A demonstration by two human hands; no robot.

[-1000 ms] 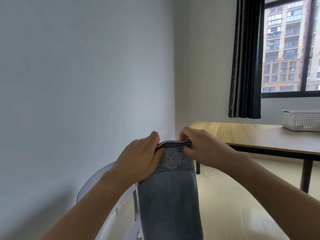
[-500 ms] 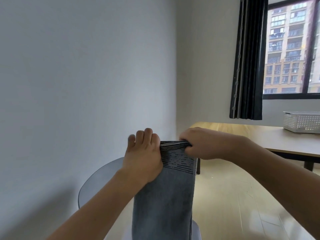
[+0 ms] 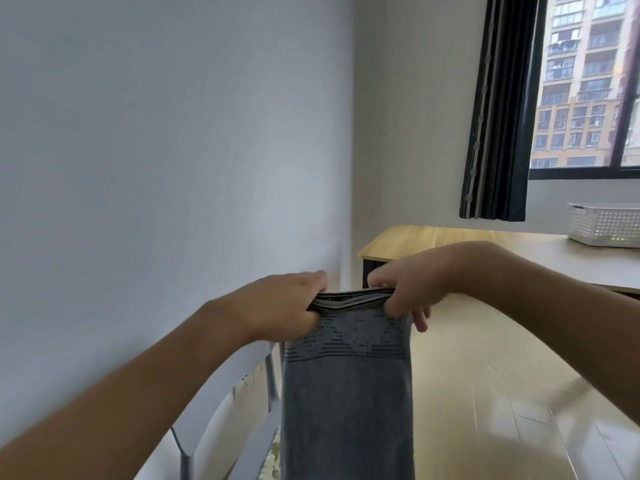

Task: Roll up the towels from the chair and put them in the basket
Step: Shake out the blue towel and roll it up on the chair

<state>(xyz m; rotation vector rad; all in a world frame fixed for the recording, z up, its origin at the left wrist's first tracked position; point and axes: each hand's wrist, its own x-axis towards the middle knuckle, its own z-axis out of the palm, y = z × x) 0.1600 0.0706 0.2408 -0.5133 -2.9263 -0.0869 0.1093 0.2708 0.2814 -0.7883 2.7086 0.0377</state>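
Observation:
A folded grey towel [image 3: 348,393] with a dark patterned band near its top hangs straight down in front of me. My left hand [image 3: 284,306] pinches its top left corner and my right hand [image 3: 405,289] pinches its top right corner, so the layered top edge is stretched flat between them. The pale grey chair [image 3: 221,431] stands low on the left, partly hidden behind the towel and my left forearm. A white perforated basket [image 3: 604,228] sits on the wooden table [image 3: 433,242] at the far right.
A white wall runs close along the left. A dark curtain [image 3: 498,109] hangs beside a window at the upper right. Light wooden floor [image 3: 502,393] stretches between me and the table. A wall socket shows low behind the chair.
Both hands have shifted their hold along the towel's top edge, and the view has tilted so the chair frame shows lower left. The towel still hangs between them.

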